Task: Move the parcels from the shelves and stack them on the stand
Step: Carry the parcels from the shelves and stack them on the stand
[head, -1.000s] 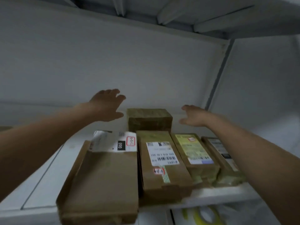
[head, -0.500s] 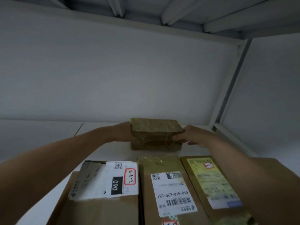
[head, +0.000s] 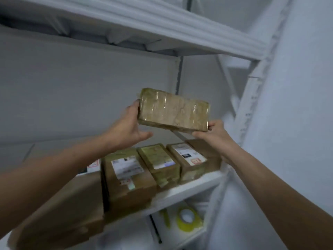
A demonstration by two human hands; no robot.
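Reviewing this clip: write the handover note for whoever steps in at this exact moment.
The left hand grips the left end of the taped parcel.
The right hand grips its lower right corner.
The taped parcel hangs tilted in the air above the shelf, touching nothing else.
On that shelf lie at least four more: the large flat parcel, the white-label parcel, the yellow-label parcel and the rightmost parcel.
Done: one parcel picked up.
Left: carry it to the stand, which is out of view, then fetch the rest.
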